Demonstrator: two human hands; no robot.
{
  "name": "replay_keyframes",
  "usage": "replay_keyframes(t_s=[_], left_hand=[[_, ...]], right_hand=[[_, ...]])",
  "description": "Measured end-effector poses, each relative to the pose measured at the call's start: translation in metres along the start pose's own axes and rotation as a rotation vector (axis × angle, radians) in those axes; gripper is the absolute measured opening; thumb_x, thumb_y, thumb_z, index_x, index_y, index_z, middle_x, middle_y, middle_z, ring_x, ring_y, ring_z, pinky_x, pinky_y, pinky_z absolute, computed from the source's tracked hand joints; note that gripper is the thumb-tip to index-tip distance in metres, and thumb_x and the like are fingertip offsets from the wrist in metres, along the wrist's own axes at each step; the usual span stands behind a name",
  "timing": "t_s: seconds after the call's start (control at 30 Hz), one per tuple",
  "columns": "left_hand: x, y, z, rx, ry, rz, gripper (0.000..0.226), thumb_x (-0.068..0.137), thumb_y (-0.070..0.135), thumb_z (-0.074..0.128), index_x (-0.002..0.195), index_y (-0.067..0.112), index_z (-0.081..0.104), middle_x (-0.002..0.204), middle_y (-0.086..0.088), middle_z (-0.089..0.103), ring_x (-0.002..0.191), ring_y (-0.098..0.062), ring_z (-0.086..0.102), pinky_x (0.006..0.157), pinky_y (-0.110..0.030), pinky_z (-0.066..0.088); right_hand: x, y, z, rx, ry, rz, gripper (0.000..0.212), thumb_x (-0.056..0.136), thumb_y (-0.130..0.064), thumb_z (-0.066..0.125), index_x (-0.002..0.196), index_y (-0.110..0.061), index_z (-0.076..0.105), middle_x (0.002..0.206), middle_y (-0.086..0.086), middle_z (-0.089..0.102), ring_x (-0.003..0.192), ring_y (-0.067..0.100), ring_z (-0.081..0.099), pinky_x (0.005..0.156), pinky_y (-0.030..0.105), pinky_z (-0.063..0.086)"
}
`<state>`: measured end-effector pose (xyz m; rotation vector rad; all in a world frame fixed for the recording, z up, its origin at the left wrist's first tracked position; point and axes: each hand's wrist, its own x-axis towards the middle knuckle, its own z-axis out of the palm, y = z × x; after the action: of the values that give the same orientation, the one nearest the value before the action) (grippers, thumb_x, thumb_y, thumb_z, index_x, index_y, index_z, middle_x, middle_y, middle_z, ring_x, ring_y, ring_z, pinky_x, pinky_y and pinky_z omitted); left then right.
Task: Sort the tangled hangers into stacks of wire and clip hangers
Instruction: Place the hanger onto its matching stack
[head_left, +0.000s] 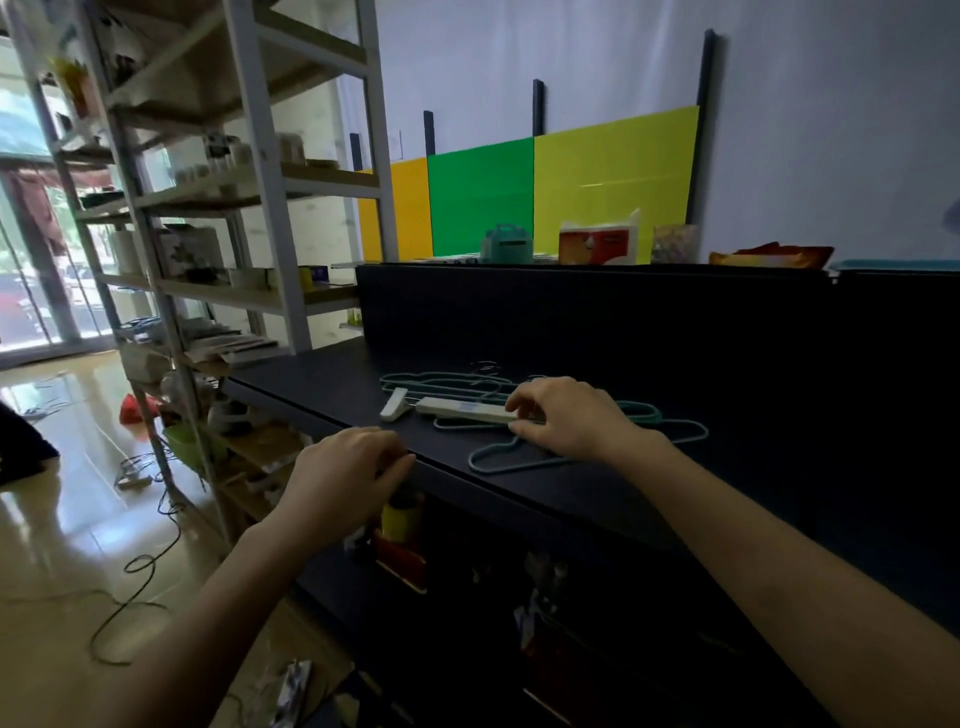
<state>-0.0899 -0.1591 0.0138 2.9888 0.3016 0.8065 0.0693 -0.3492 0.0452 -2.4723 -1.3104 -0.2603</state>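
Observation:
A tangle of hangers lies on the black counter (649, 493). Teal wire hangers (483, 460) spread from the middle toward the right, and more teal wire hangers (441, 384) lie farther back. White clip hangers (462, 410) lie across them, with one white clip (396, 404) sticking out at the left. My right hand (566, 418) rests over the pile, fingers pinched on the right end of a white clip hanger. My left hand (345, 475) sits at the counter's front edge, fingers curled over it, nothing visible in it.
A raised black back panel (571, 306) borders the counter, with a teal box (506, 243), an orange tissue box (597, 244) and packets on top. A white metal shelf unit (249, 218) stands at left. Cables trail on the glossy floor (78, 545). Clutter fills the space under the counter.

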Motion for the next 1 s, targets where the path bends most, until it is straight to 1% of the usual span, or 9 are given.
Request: replay_keyframes(t_s=[0.13,0.23,0.37,0.43,0.57,0.7,0.83,0.9,1.0], left_hand=[[0.02,-0.035,0.015,-0.038,-0.001,-0.012,0.024,0.091,0.043,0.045,0.096,0.027,0.062,0.086,0.012,0.056,0.079,-0.006,0.049,0.063,-0.026,0.044],[0.036,-0.06,0.022,-0.065,0.017,-0.014,0.024,0.091,0.041,0.046,0.095,0.025,0.064,0.087,0.01,0.059,0.08,-0.008,0.053,0.065,-0.029,0.048],[0.067,-0.089,0.032,-0.112,0.022,0.001,0.021,0.091,0.038,0.049,0.094,0.024,0.064,0.085,0.01,0.058,0.081,-0.01,0.055,0.067,-0.033,0.05],[0.087,-0.103,0.039,-0.13,0.007,0.024,0.021,0.091,0.039,0.05,0.093,0.024,0.064,0.085,0.009,0.059,0.081,-0.012,0.056,0.07,-0.037,0.052],[0.128,-0.13,0.057,-0.208,-0.017,0.065,0.019,0.089,0.039,0.051,0.093,0.027,0.065,0.083,0.011,0.056,0.079,-0.011,0.056,0.07,-0.035,0.052],[0.17,-0.154,0.077,-0.262,-0.004,0.125,0.019,0.089,0.036,0.052,0.096,0.024,0.065,0.089,0.008,0.061,0.082,-0.01,0.055,0.067,-0.029,0.046],[0.205,-0.169,0.104,-0.312,-0.04,0.216,0.024,0.09,0.034,0.053,0.107,0.019,0.062,0.103,0.002,0.061,0.095,-0.013,0.051,0.075,-0.029,0.043],[0.222,-0.172,0.118,-0.328,-0.092,0.242,0.035,0.089,0.038,0.053,0.117,0.017,0.056,0.115,0.001,0.058,0.106,-0.015,0.049,0.082,-0.03,0.044],[0.246,-0.172,0.138,-0.33,-0.215,0.262,0.063,0.085,0.051,0.053,0.135,0.016,0.041,0.137,-0.003,0.046,0.124,-0.018,0.041,0.098,-0.033,0.039]], right_hand=[[0.047,0.006,0.021,-0.063,-0.083,0.059,0.042,0.093,-0.039,0.048,0.131,-0.02,0.046,0.128,0.0,0.052,0.115,0.02,0.05,0.09,0.038,0.046],[0.073,0.007,0.034,-0.124,-0.126,0.093,0.046,0.093,-0.042,0.046,0.132,-0.018,0.045,0.13,0.002,0.049,0.117,0.022,0.047,0.092,0.041,0.045],[0.097,0.01,0.048,-0.222,-0.202,0.122,0.04,0.091,-0.047,0.049,0.119,-0.019,0.053,0.117,0.002,0.055,0.102,0.022,0.053,0.082,0.039,0.048],[0.105,0.013,0.055,-0.246,-0.238,0.149,0.04,0.09,-0.049,0.049,0.117,-0.02,0.053,0.114,0.001,0.054,0.099,0.02,0.052,0.078,0.036,0.047],[0.115,0.02,0.061,-0.147,-0.246,0.224,0.035,0.089,-0.049,0.051,0.113,-0.024,0.054,0.112,-0.003,0.056,0.092,0.014,0.05,0.075,0.032,0.042],[0.117,0.02,0.045,-0.114,-0.13,0.318,0.036,0.087,-0.05,0.052,0.115,-0.028,0.054,0.108,-0.007,0.051,0.098,0.014,0.051,0.081,0.035,0.045],[0.106,0.02,0.019,-0.046,0.066,0.438,0.035,0.088,-0.047,0.053,0.114,-0.023,0.056,0.107,-0.003,0.055,0.095,0.016,0.053,0.085,0.042,0.047],[0.096,0.02,0.006,-0.05,0.164,0.513,0.035,0.087,-0.046,0.055,0.112,-0.022,0.058,0.104,-0.003,0.057,0.092,0.016,0.055,0.084,0.042,0.048],[0.077,0.019,-0.007,-0.065,0.258,0.614,0.032,0.086,-0.043,0.056,0.11,-0.022,0.059,0.101,-0.004,0.058,0.089,0.015,0.056,0.081,0.041,0.048]])
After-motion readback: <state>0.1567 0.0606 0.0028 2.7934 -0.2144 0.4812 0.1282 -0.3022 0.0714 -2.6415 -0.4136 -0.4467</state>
